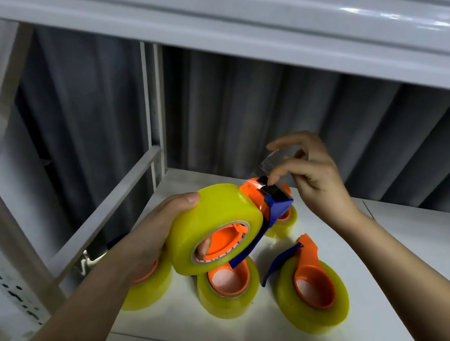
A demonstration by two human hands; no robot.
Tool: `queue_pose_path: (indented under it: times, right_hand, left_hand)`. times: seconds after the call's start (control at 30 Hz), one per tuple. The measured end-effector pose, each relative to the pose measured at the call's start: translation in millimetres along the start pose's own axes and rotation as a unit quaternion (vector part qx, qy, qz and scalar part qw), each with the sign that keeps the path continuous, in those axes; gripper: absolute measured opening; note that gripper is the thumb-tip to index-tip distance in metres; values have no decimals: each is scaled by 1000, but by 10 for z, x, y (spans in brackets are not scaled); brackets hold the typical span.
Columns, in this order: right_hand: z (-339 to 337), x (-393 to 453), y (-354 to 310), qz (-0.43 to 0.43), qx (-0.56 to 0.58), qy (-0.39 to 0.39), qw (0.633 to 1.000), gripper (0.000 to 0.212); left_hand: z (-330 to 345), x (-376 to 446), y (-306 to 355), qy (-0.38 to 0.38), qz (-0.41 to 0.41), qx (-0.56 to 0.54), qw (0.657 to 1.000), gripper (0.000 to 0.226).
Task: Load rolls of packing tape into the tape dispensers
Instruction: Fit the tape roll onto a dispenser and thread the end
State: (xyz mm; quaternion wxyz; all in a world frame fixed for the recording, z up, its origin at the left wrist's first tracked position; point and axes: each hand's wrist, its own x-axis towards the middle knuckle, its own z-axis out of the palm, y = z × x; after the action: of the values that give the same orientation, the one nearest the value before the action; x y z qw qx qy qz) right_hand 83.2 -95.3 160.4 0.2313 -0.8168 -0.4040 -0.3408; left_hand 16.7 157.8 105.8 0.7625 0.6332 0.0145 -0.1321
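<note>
Our left hand (154, 235) grips a yellow roll of tape (213, 224) from its left side, thumb lying across the top of the roll and fingers curled round behind it, with a fingertip showing through the core. The roll is lifted above the shelf and tilted toward us. It sits on the orange hub of a tape dispenser (254, 222), whose blue frame runs along the roll's right side up to a blue head with a black cutter (274, 193).

Our right hand (311, 173) is raised just above that cutter. Its fingers are bent, and the index finger and thumb pinch the free end of a clear strip of tape (270, 162) that stretches from the dispenser's head up to the fingertips. The index fingertip comes down close to the black cutter; we cannot tell whether it touches it.

Below the held roll, the white shelf (368, 321) carries four more yellow rolls, each with an orange hub in its core. One loaded dispenser (314, 291) lies at the right, its orange and blue head pointing up and away from us. Another roll (227, 291) lies directly under the held one, a third (149, 289) is partly hidden behind our left wrist, and a fourth (284, 223) peeks out behind the blue head.

Behind the shelf hangs a grey corrugated wall (251, 112), with white shelf posts (153, 103) at the left and an upper shelf (233, 20) overhead.
</note>
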Motion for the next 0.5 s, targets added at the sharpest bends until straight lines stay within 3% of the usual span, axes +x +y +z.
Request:
queue_pose_path:
  times: [0.2,0.5]
  right_hand:
    - [66,34,-20,39,75,-8,996,44]
    - [-95,-47,-78,48,77,-2,996,41]
  left_hand:
    - [-2,-13,14,-15,5,-22,1000,53]
    - [-43,1,15,-9,19,-19,1000,57]
